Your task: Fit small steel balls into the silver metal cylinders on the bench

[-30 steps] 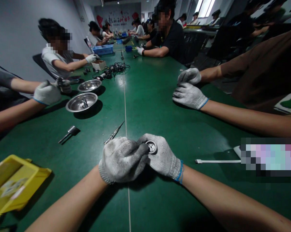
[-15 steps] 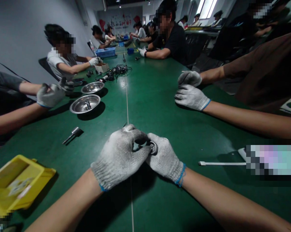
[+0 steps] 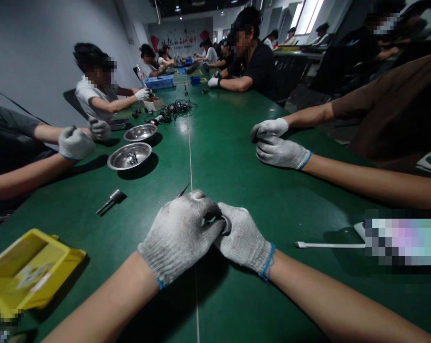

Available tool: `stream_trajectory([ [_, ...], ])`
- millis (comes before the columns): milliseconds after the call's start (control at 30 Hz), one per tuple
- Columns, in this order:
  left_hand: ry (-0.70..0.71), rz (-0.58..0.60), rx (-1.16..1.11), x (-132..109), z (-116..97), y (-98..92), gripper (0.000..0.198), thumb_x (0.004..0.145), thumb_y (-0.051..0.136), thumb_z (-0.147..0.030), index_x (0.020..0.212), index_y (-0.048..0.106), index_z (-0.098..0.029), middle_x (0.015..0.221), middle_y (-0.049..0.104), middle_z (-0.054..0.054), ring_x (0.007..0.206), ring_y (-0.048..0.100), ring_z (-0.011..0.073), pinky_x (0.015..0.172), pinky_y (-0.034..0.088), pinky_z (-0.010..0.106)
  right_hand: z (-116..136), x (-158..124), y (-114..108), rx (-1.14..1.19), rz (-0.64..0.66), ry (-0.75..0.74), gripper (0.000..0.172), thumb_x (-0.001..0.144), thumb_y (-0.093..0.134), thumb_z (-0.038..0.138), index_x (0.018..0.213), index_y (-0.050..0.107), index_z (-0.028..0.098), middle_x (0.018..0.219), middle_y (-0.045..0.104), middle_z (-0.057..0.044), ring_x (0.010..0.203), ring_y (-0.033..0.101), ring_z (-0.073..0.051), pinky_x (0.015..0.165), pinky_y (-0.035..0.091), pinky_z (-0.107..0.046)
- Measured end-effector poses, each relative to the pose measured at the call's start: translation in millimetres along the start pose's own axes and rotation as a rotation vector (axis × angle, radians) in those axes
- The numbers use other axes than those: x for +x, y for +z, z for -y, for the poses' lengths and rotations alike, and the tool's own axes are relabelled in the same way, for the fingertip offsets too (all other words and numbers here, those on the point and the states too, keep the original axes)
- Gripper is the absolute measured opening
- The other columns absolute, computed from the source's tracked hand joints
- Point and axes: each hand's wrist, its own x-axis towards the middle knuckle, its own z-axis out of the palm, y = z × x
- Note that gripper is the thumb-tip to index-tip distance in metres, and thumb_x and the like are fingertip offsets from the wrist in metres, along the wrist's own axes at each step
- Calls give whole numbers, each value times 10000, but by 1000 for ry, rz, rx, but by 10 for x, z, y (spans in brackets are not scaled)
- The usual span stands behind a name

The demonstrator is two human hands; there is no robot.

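Note:
Both my hands wear grey knit gloves and meet low over the green table (image 3: 230, 157). My right hand (image 3: 246, 238) is closed round a small round metal part (image 3: 225, 224), of which only the rim shows. My left hand (image 3: 181, 233) curls over that part from the left, its fingers pressed onto the top and hiding most of it. A thin metal tool (image 3: 182, 191) lies on the table just beyond my left hand, mostly covered by it.
A yellow bin (image 3: 25, 269) sits at the near left. A small metal tool (image 3: 111, 200) and two steel bowls (image 3: 129, 156) lie further left. A white cable (image 3: 330, 246) lies at right. Co-workers' gloved hands (image 3: 278, 150) rest on both sides.
My left hand has slid up and over the round part, covering its face, which showed a second ago. Both hands sit slightly further from me. The co-worker's hands at right have drawn together.

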Motion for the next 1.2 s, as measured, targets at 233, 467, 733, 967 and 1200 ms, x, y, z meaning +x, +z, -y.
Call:
stream_trajectory([
  [233,-72,53,126,-14,-116,-12,122,898,656,-251,878,765,-201,883,718,58,761,700,213,682,560,330,-22,-16,13,-56,7,-40,36,779,609,212,772,585,238,745,718,-71,712,720,-255,688,572,-347],
  [467,-14,-56,140,-68,-77,72,150,914,627,-265,857,753,-206,818,698,46,703,675,179,636,546,280,-33,-10,17,-20,-14,-21,60,766,616,190,785,590,239,744,722,-52,682,705,-231,656,539,-315],
  [733,5,-76,124,-70,-79,95,200,939,601,-272,845,764,-203,796,695,50,698,670,182,644,545,289,-28,-1,6,-13,-24,-13,88,781,601,203,734,543,248,712,706,-52,655,689,-231,621,506,-313],
  [967,-4,-64,101,-62,-79,96,191,935,610,-248,843,773,-212,797,693,46,701,672,187,663,550,304,-1,17,2,11,-32,2,109,771,585,190,716,514,251,676,683,-52,609,667,-226,585,473,-307],
  [1200,-12,-34,-3,-36,-47,59,178,930,628,-236,898,803,-224,825,719,38,720,676,172,704,559,288,14,24,-6,10,-30,20,89,766,587,175,733,543,244,689,693,-42,628,677,-215,594,468,-290],
])
